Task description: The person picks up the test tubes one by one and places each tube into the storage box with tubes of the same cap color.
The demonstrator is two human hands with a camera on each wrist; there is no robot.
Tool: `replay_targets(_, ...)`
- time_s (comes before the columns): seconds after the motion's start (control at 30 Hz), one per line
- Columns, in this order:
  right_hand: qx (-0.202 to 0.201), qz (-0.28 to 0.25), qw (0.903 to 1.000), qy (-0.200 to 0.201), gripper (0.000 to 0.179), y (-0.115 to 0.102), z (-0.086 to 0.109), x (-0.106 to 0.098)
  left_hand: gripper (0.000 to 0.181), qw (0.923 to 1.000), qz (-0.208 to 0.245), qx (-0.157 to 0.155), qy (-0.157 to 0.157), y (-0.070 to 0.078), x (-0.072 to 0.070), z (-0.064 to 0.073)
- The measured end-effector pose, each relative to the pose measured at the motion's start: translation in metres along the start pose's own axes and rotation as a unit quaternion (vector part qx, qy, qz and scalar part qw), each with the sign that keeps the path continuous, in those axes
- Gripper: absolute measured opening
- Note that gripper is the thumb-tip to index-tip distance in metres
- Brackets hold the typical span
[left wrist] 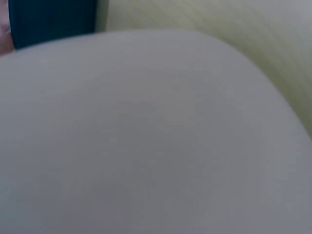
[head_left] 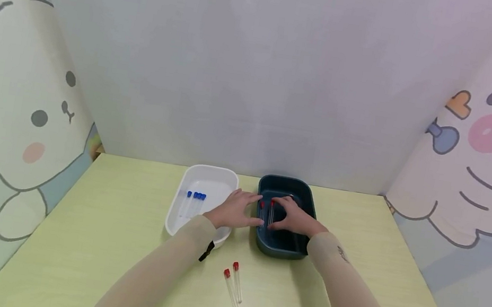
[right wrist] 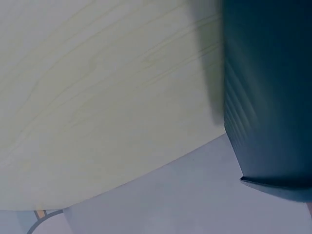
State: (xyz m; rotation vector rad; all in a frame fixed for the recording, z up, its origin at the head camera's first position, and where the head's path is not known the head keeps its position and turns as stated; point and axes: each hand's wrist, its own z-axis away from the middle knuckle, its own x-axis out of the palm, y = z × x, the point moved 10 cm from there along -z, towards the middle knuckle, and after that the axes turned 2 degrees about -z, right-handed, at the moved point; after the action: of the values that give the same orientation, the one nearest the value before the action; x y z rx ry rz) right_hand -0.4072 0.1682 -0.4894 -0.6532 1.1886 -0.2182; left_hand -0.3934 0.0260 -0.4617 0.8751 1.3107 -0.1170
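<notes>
My left hand (head_left: 236, 210) reaches over the near-left rim of the dark teal tray (head_left: 276, 251). It spans a red-capped test tube (head_left: 261, 211) lengthwise, fingertips by the cap and thumb at the lower end. Inside the same tray, my right hand (head_left: 295, 219) holds another red-capped test tube (head_left: 271, 211) the same way, fingers at the cap, thumb at the bottom. Both tubes lie side by side, caps pointing away from me. The dark tray (right wrist: 273, 97) fills the right of the right wrist view; a pale blurred shape covers most of the left wrist view.
A white tray (head_left: 213, 171) stands left of the dark one, holding several blue-capped tubes (head_left: 195, 204) in a row. Two more red-capped tubes (head_left: 233, 285) lie on the pale wood table (head_left: 116, 240) in front. A pale curtain (head_left: 259, 70) hangs behind the table's far edge.
</notes>
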Motion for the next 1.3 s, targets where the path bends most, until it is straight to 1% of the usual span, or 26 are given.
replay_targets(0.1, 0.003, -0.001, 1.0000, -0.004, 0.089, 0.002, -0.002, 0.002, 0.080, 1.0000, 0.003, 0.003, 0.000, 0.001, 0.001, -0.002)
replay_targets(0.23, 0.003, 0.001, 0.9999, -0.011, 0.087, 0.003, -0.004, 0.004, 0.080, 1.0000, 0.004, -0.001, 0.000, 0.001, 0.001, -0.002)
replay_targets(0.47, 0.008, 0.008, 0.9999, -0.013, 0.082, 0.004, -0.006, 0.007, 0.079, 1.0000, 0.005, -0.001, 0.002, 0.002, 0.001, -0.001)
replay_targets(0.6, 0.004, 0.027, 0.9995, -0.015, 0.081, 0.004, -0.008, 0.009, 0.079, 1.0000, 0.005, 0.000, 0.000, 0.003, 0.001, 0.000)
replay_targets(0.93, 0.014, 0.064, 0.9977, -0.017, 0.088, 0.003, -0.011, 0.012, 0.079, 1.0000, -0.004, 0.000, 0.003, 0.003, 0.000, -0.001)
replay_targets(1.07, 0.019, 0.060, 0.9979, -0.012, 0.091, 0.005, -0.009, 0.013, 0.079, 1.0000, -0.006, 0.000, 0.000, 0.004, 0.002, 0.000)
replay_targets(1.3, 0.010, 0.041, 0.9991, -0.006, 0.095, 0.005, -0.004, 0.012, 0.079, 0.9999, -0.012, -0.001, 0.000, 0.004, 0.002, -0.001)
